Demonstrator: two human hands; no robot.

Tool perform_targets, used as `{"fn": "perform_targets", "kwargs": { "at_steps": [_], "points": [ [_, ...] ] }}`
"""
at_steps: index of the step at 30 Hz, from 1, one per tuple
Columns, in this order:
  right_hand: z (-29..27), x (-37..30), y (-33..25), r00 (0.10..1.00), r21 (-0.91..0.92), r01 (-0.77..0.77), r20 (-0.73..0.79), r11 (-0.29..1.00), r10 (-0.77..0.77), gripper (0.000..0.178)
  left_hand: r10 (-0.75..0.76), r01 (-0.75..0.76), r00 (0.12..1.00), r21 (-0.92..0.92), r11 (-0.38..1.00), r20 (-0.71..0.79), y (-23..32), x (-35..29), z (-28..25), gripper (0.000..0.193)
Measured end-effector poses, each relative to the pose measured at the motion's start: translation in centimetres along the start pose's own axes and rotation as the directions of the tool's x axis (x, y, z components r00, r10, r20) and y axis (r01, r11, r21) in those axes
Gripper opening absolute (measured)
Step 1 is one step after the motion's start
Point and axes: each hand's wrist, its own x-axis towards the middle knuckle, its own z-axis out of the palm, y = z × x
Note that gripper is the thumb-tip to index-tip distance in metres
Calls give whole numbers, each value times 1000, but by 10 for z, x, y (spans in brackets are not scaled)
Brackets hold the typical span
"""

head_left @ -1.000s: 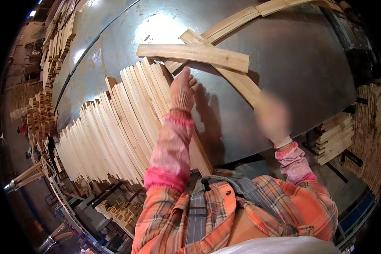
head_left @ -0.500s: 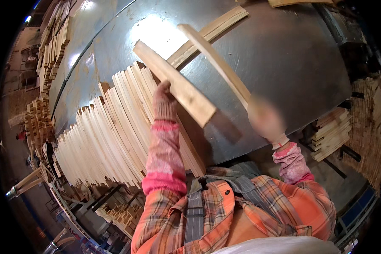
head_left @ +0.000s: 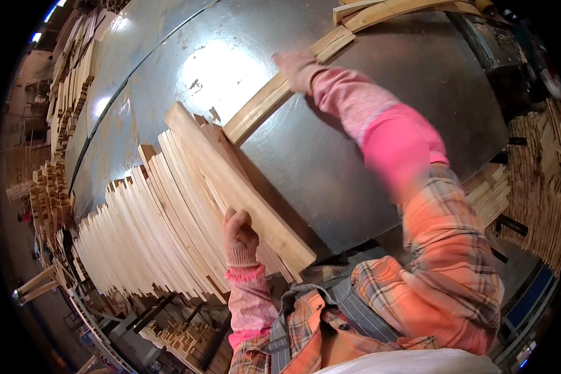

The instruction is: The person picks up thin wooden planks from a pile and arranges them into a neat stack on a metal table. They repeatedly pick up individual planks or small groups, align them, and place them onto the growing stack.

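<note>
My left hand [head_left: 240,234], in a knitted glove, is closed on the edge of a wooden board [head_left: 249,202]. The board lies slantwise over the right end of a long row of thin wooden strips [head_left: 162,218]. My right hand [head_left: 298,70] reaches far across the metal table, next to a wooden strip [head_left: 258,111] lying flat there. Motion blurs its fingers, and I see no board in it. My right forearm crosses above the table's right half.
More boards [head_left: 399,14] rest at the table's far right edge. Stacked timber [head_left: 536,187] stands to the right, and further piles [head_left: 71,81] lie at the far left. A dark seam [head_left: 128,78] crosses the metal tabletop [head_left: 330,181].
My left hand has brought its board nearer to me, onto the row. My right hand, which held another board near the front edge, has swung far forward; that board is no longer in it.
</note>
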Motion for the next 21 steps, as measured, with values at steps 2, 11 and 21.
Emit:
{"fn": "perform_targets", "kwargs": {
  "at_steps": [2, 11, 21],
  "points": [
    [42, 12, 14, 974, 53, 133, -192, 990, -121, 34, -4, 4, 1000, -7, 1000, -10, 5, -9, 19, 26],
    [13, -61, 4, 945, 195, 136, 270, 971, -187, 46, -109, 104, 993, -104, 989, -46, 1, -6, 20, 25],
    [94, -182, 31, 967, 682, -175, 254, -710, 6, 40, 79, -59, 997, 665, 745, 0, -13, -19, 44, 30]
  ]
}}
